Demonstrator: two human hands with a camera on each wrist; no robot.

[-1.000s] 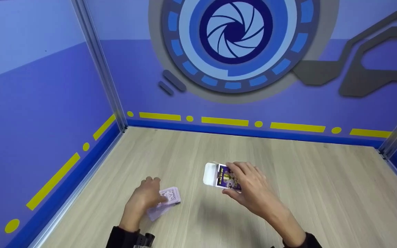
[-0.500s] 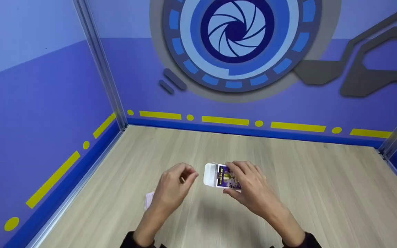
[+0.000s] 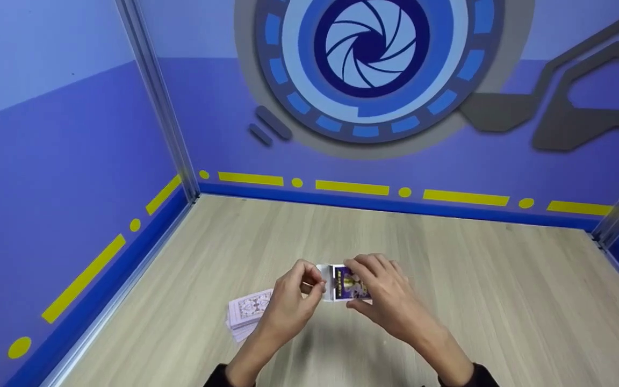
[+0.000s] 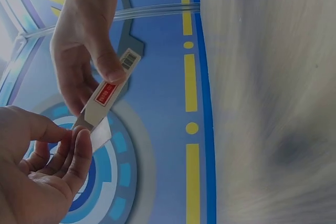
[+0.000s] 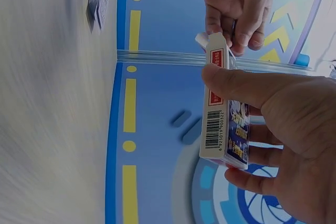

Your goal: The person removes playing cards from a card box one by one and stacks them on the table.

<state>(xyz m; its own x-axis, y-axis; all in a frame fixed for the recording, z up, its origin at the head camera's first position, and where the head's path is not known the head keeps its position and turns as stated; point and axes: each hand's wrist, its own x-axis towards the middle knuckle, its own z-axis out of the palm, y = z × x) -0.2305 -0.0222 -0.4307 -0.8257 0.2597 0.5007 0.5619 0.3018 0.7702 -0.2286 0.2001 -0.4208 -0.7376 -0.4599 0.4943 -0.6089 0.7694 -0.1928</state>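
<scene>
A small white and purple playing card box (image 3: 344,290) is held above the table in my right hand (image 3: 395,298), thumb along one narrow side and fingers along the other. Its left end is open, with a white flap (image 4: 101,134) standing out. My left hand (image 3: 290,298) pinches at that open end, thumb and fingertips together on the flaps. The right wrist view shows a barcode and red label on the box's (image 5: 213,129) narrow side. Behind my left wrist a stack of playing cards (image 3: 247,309) with patterned backs lies on the table, slightly fanned and partly hidden.
The wooden tabletop (image 3: 481,290) ends at a blue back wall (image 3: 213,118) with yellow dashes and a large round lens design. Another blue wall (image 3: 73,161) stands on the left, joined by a metal corner post (image 3: 159,102).
My left hand has left the card stack, moved right and reached the box's open end. The right hand keeps hold of the box, which has shifted and turned slightly.
</scene>
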